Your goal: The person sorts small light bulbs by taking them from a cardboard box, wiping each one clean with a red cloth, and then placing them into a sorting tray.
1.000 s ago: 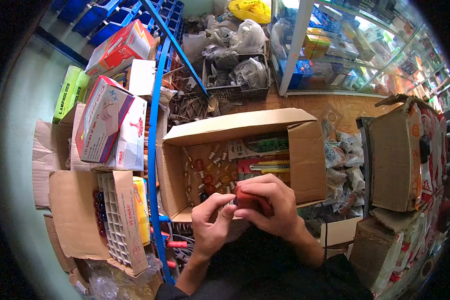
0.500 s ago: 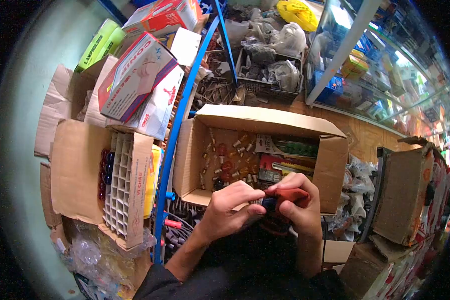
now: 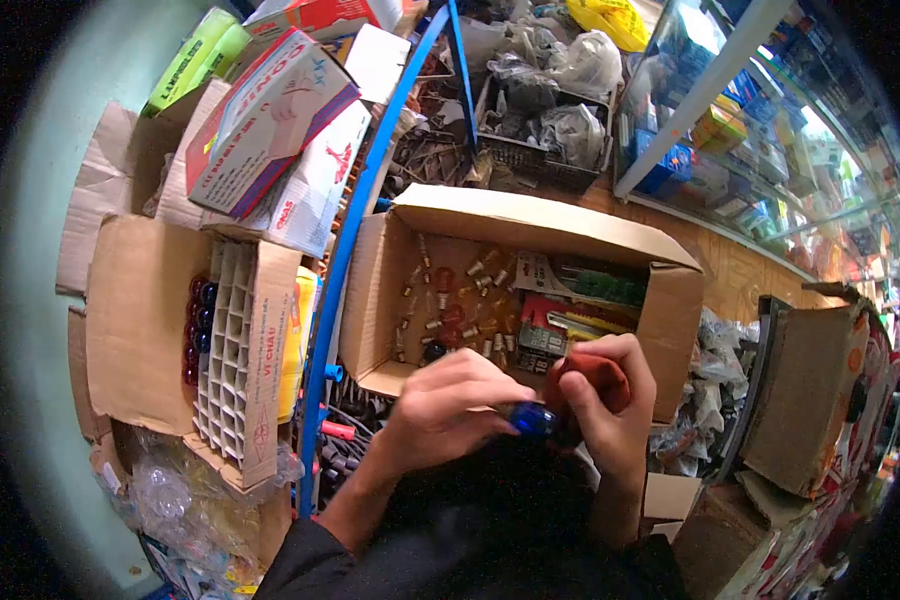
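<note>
A small blue bulb [image 3: 533, 420] is pinched by its base in my left hand [image 3: 445, 405], with its glass end toward my right hand. My right hand [image 3: 615, 400] grips a bunched reddish-brown cloth [image 3: 598, 378] just right of the bulb. Whether cloth and bulb touch is hard to tell. Both hands are over the near edge of an open cardboard box [image 3: 520, 208]. Inside it lie several small bulbs [image 3: 444, 283], mostly clear, amber and red, beside a few packaged items [image 3: 543, 340].
On the left, a carton holds a white divider grid [image 3: 228, 350] and dark red and blue bulbs [image 3: 205, 315]. A blue metal frame [image 3: 355, 240] stands beside it. Stacked boxes [image 3: 270, 125] are at upper left, a glass display case [image 3: 730, 130] at upper right, another carton [image 3: 805, 390] at right.
The blue bulb now shows clear of the cloth. My left hand has shifted slightly left, away from my right hand. The view has tilted a little.
</note>
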A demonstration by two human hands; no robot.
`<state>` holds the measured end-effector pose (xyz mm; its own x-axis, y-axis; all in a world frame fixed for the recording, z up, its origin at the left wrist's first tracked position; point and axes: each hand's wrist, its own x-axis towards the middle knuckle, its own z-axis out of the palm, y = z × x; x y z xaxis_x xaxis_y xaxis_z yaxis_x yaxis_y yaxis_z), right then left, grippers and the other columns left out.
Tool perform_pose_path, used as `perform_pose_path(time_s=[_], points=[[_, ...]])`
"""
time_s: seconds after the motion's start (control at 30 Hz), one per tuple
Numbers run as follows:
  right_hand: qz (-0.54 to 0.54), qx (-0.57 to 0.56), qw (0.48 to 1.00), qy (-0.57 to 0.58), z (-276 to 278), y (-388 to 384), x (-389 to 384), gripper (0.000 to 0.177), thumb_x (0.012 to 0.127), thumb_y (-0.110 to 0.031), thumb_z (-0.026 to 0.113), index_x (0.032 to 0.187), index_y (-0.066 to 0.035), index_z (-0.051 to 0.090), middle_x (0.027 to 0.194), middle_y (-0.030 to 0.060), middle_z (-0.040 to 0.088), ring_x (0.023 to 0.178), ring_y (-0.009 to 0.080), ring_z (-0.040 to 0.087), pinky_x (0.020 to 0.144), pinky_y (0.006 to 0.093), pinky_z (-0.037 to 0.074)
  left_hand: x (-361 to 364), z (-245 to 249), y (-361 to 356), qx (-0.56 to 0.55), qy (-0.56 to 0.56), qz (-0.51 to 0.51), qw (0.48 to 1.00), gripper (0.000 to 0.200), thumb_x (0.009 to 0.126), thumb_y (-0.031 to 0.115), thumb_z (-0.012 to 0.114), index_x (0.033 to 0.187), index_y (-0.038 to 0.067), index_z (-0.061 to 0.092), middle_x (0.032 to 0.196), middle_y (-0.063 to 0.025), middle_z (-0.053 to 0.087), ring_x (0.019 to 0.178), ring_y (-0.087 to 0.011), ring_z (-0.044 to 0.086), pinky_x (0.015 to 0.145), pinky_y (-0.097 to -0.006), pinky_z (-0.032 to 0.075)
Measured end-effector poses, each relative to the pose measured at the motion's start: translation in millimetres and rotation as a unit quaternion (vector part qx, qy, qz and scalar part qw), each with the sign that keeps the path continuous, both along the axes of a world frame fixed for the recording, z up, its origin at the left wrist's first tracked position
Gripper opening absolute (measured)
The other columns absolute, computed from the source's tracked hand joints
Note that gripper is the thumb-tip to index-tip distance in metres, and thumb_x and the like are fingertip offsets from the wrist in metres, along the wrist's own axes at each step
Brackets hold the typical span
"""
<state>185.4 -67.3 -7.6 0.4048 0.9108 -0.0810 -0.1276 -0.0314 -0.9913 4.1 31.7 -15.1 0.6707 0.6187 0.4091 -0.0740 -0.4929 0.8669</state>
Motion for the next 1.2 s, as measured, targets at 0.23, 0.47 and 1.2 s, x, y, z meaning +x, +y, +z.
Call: perform_pose_path(time_s=[0.23, 0.47, 1.2], points=[[-0.183, -0.01, 0.981, -0.067, -2, -8, 22, 0.02, 0.093, -0.012, 0.069, 0.107, -0.004, 0.058, 0.092, 0.0043, 0.065, 0.087, 0.0106, 0.061, 0.078, 0.0246, 0.049, -4, -6, 27, 0.124, 0.332, 0.09, 0.931, 0.026, 0.075, 0.009, 0.077, 0.099, 0.006, 0.069, 0.096, -0.012, 0.066, 0.089, -0.0319, 0.063, 0.079, -0.0417, 0.05], [-0.168, -0.036, 0.984, -0.049, -6, -13, 23, 0.02, 0.093, -0.013, 0.07, 0.106, -0.004, 0.059, 0.094, 0.0042, 0.064, 0.088, 0.0104, 0.061, 0.079, 0.0247, 0.049, -7, -16, 34, 0.1, 0.475, 0.08, 0.87, 0.022, 0.078, 0.008, 0.073, 0.099, 0.005, 0.069, 0.096, -0.0169, 0.064, 0.094, -0.0372, 0.063, 0.082, -0.0448, 0.05], [-0.121, -0.052, 0.991, -0.025, -12, -11, 24, 0.02, 0.091, -0.011, 0.07, 0.107, -0.003, 0.06, 0.093, 0.0044, 0.065, 0.086, 0.0096, 0.061, 0.075, 0.0246, 0.05, -21, -13, 34, 0.049, 0.513, 0.04, 0.856, 0.022, 0.08, 0.004, 0.068, 0.103, 0.006, 0.068, 0.095, -0.0189, 0.063, 0.093, -0.0402, 0.063, 0.084, -0.0474, 0.05]])
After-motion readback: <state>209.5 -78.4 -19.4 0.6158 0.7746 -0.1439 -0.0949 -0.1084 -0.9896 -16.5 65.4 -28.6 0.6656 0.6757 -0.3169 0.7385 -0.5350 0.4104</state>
